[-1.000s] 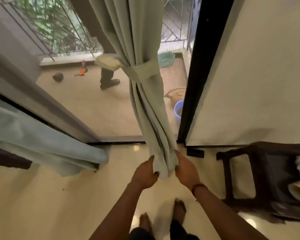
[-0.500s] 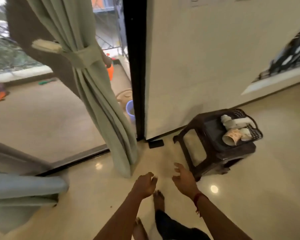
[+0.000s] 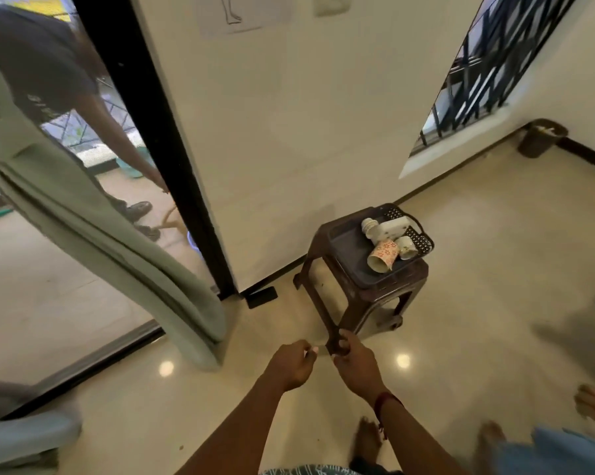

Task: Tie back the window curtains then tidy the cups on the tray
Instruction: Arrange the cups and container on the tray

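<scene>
Eyeing the cups (image 3: 385, 252) on the tray (image 3: 422, 242): they lie ahead-right of our empty, loosely curled left hand (image 3: 290, 364) and right hand (image 3: 357, 365) (right's nearer).

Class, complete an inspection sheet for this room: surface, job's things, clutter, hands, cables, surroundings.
Surface: brown stool on glossy floor, bearing a dark tray.
Job's things: curtain hangs gathered; cups lie toppled in the tray's far-right corner.
Clutter: black object on floor by door frame.
Hands: left hand and right hand loosely curled, holding nothing.
Cables: nothing seen.
Surroundings: another person outside; barred window; bin.
</scene>
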